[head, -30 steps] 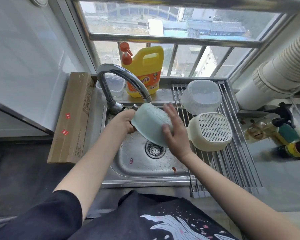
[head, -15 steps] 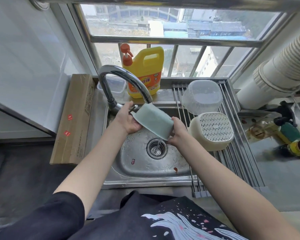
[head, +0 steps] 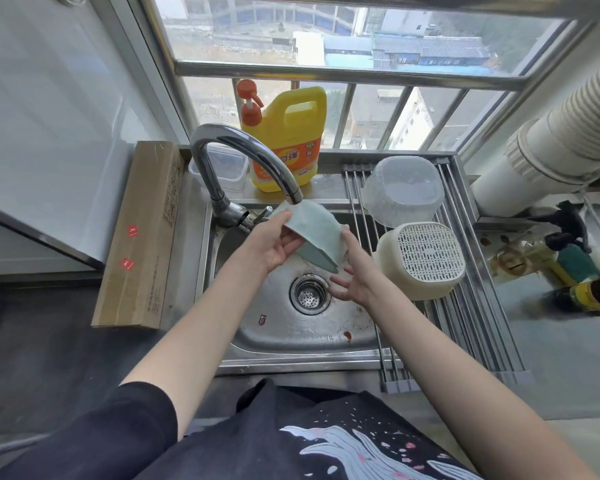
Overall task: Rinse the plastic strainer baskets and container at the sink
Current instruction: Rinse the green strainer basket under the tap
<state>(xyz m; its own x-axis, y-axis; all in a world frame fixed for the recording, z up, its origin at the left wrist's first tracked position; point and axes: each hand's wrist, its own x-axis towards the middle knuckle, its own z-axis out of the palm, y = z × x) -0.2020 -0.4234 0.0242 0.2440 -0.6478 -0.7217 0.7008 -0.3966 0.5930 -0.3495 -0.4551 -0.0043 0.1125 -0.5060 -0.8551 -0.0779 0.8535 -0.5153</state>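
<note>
**Green basket held under the tap**

A long cardboard box (head: 137,237) lies on the counter (head: 32,341), well left of the fingers. Behind them a clear tub (head: 222,168) and a yellow soap jug (head: 286,143) stand on the ledge. The tap (head: 243,161) arches over the sink (head: 291,327), its spout ending just above the green basket (head: 314,233).

The left hand (head: 269,244) grips that basket by its left rim, fingers curled under it and thumb on top, holding it tilted over the drain (head: 309,294). The right hand (head: 355,275) is at the basket's lower right corner, fingers loosely spread and relaxed, touching or almost touching the wall; I cannot tell which.

Right of the fingers, on the rack (head: 465,323) of rods across the sink, a clear container (head: 402,190) sits upside down, and just in front of it a cream strainer (head: 423,259) also lies bottom up.
</note>
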